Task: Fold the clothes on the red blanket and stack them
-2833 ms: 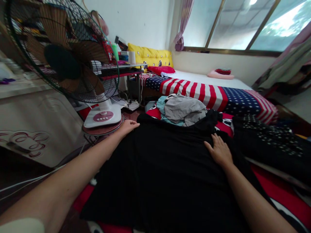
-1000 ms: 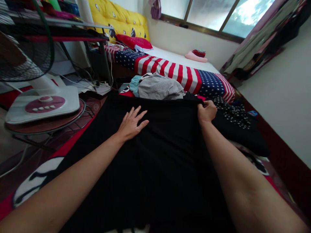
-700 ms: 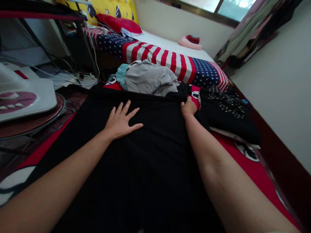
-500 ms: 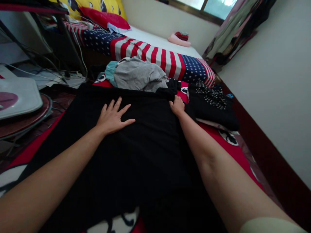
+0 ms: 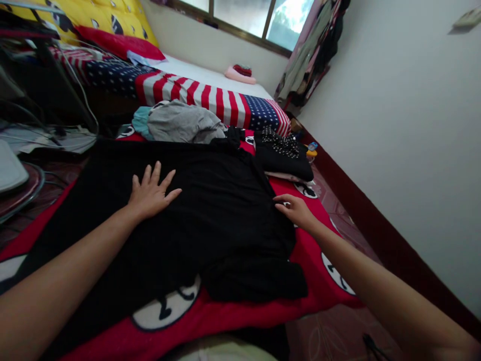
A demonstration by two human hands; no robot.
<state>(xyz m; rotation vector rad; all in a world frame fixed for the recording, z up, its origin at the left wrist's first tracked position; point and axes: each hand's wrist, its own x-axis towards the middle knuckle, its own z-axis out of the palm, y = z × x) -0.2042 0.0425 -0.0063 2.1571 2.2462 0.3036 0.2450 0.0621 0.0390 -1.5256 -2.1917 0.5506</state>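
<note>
I get plain black on the near garment (image 5: 210, 210), black-and-white motifs on the red blanket (image 5: 315, 286), red-and-white stripes and starred navy on the far bedcover (image 5: 203, 96), yellow on the far-left cushion (image 5: 99, 16).

Two hands show: one left hand (image 5: 150, 198) and one right hand (image 5: 295, 208). Under the left hand's fingers, and close to the right hand's, lies one black garment (image 5: 210, 200), spread on one red blanket (image 5: 315, 240). Beyond the left hand's fingers are one grey garment (image 5: 184, 123), one teal cloth (image 5: 142, 123) and, farther off, one red pillow (image 5: 120, 42). Beyond the right hand's fingers sits one stack of folded clothes (image 5: 287, 158), its pieces too dark to count surely. Well past both hands' fingers are one bed (image 5: 203, 75) and one window (image 5: 240, 20), with three panes visible.
</note>
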